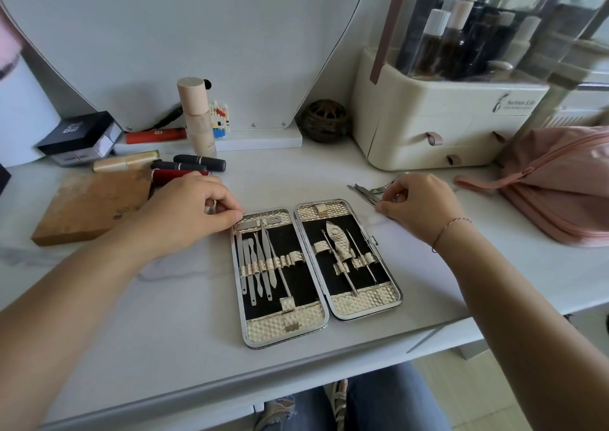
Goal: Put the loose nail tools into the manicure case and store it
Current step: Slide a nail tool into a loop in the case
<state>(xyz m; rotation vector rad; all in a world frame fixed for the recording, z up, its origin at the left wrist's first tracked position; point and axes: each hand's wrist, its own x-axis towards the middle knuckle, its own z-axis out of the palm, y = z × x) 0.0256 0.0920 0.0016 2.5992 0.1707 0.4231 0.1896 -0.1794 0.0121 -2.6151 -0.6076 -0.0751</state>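
The case lies open flat at the centre of the frame on the white surface, with tools strapped into both halves. The left hand sits at its upper left corner, fingers curled and thumb tip touching the rim; whether it pinches anything cannot be told. The right hand, just right of the case, pinches the loose tools lying on the surface. A pink pouch lies at the right edge.

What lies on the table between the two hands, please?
Head view: between left hand and right hand, the open manicure case and bare tabletop.
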